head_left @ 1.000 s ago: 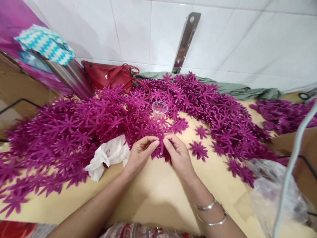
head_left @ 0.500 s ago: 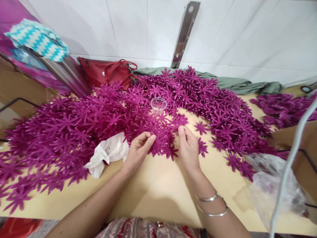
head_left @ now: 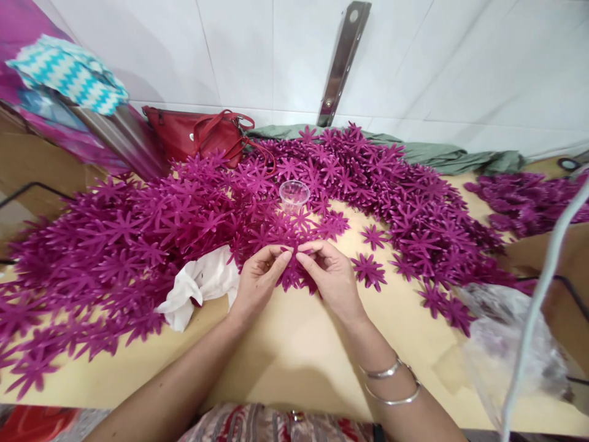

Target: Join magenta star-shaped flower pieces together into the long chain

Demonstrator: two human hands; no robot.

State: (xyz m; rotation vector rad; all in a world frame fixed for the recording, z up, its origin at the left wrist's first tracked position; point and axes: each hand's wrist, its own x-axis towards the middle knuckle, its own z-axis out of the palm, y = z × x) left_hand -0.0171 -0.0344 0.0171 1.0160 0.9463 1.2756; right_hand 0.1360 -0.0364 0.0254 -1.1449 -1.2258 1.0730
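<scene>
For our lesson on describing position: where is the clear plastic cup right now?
In the head view, the clear plastic cup is midway across, slightly above centre, among purple flowers, beyond the left hand and right hand.

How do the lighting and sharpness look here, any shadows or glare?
Head view: bright light on the white tiled wall, faint diagonal shadows at right; head view: soft shadow on the table between the forearms, glints on the silver bangles; head view: detail between the fingertips is too small to tell.

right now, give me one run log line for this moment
left hand: pinching purple flower | right hand: pinched close to left, contents unclear | clear cup: beyond hands | white cloth: left of hands
</scene>
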